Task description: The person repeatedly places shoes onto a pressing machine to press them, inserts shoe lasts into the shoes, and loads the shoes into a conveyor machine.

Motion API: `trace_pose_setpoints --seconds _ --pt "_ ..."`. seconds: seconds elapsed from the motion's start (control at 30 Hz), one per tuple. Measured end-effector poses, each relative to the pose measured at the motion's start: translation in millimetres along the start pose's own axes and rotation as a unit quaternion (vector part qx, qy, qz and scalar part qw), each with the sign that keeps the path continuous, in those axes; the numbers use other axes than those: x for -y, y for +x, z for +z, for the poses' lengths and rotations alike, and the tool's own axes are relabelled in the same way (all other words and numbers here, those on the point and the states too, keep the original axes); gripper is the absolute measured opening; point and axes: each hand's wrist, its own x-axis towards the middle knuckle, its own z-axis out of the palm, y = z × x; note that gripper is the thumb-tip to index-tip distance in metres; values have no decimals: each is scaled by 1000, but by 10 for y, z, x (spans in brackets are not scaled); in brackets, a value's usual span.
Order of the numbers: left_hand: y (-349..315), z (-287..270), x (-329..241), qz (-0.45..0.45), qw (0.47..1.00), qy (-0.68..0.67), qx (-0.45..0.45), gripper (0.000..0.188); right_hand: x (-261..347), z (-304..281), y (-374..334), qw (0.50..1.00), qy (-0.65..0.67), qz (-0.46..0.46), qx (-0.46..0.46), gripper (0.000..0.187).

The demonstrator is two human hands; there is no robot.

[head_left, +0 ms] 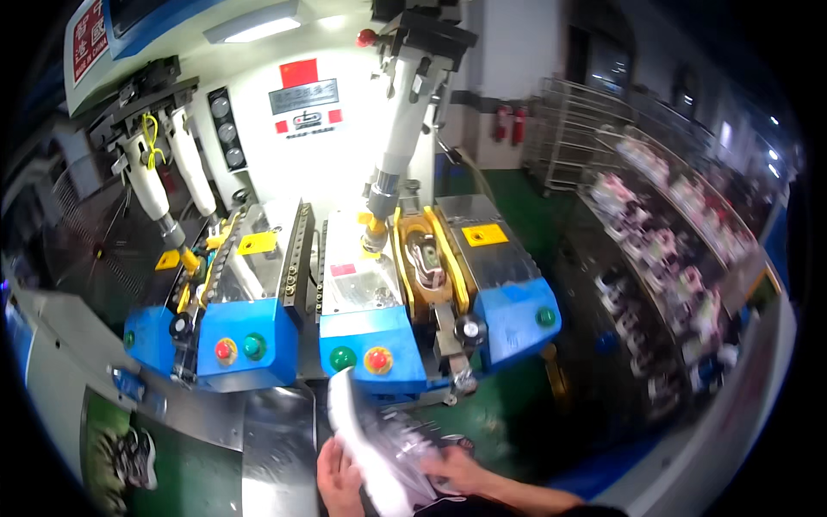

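A sneaker (pixel 366 461) with a thick white sole and a greyish upper is tilted between my hands, low in the middle and smeared by motion. My left hand (pixel 338 476) presses against its sole from the left, fingers curled on it. My right hand (pixel 454 473) grips the upper on the right side; part of those fingers is blurred. Just beyond the toe stands a blue machine front (pixel 370 340) with a green button (pixel 343 358) and a red button (pixel 377 359). Right of it, another shoe (pixel 425 258) sits between yellow side pads (pixel 453 250).
Above the seated shoe rises a thick press arm (pixel 396 129). A second station with slanted arms (pixel 146 181) is at the left. Racks of shoes (pixel 663 250) line the right side. A metal shelf (pixel 277 448) lies left of my hands, and shoes (pixel 133 457) show at lower left.
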Motion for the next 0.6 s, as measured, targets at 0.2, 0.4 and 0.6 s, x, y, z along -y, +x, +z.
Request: trace_pose_setpoints --seconds 0.2,0.4,0.6 --pt "2024 1682 358 -80 962 188 184 77 1200 -1332 -613 918 218 -204 -262 65" --pt "4323 2549 1731 26 796 603 49 86 1404 -1534 -934 929 238 -27 -282 50" --pt "4883 2648 1643 -17 826 542 153 77 1183 -1741 -636 916 197 -21 -349 53"
